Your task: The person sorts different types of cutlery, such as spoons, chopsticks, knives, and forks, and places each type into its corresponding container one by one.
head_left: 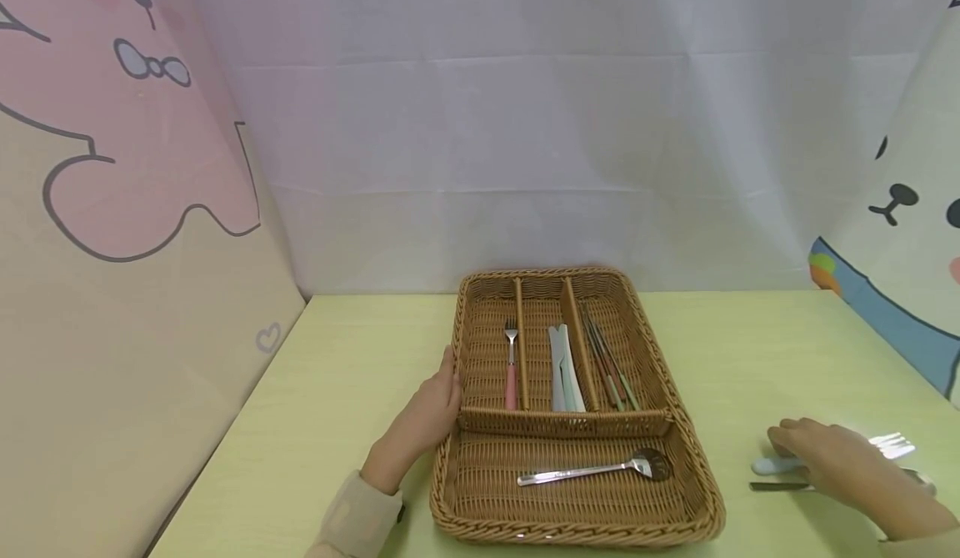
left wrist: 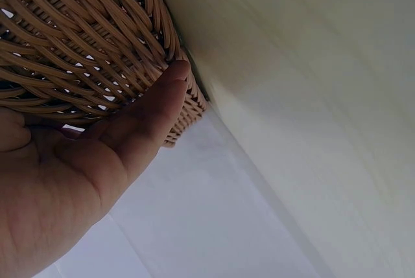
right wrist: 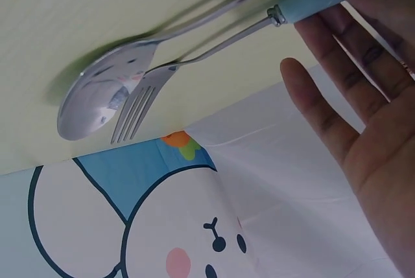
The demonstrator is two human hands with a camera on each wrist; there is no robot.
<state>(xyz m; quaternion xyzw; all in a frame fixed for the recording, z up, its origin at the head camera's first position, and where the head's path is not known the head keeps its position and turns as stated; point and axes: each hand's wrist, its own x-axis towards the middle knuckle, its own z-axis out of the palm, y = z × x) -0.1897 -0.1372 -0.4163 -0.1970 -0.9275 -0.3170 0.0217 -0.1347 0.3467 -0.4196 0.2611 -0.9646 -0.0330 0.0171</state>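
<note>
My left hand (head_left: 426,408) lies along the left outer wall of a wicker cutlery basket (head_left: 712,491), its fingers straight against the weave (left wrist: 84,19). At the right, my right hand (head_left: 843,462) pinches the pale blue handle of a fork (head_left: 892,445) between thumb and fingers. The fork's tines overlap the bowl of a metal spoon (right wrist: 104,96) in the right wrist view. That spoon lies on the table beside the fork, its handle partly hidden by the hand in the head view.
In the basket's back compartments are a pink-handled fork (head_left: 512,366), pale knives (head_left: 562,370) and several thin chopsticks (head_left: 609,366). A slotted spoon (head_left: 592,470) lies in the wide front compartment. A white cloth (head_left: 465,166) hangs behind the yellowish table (head_left: 375,333).
</note>
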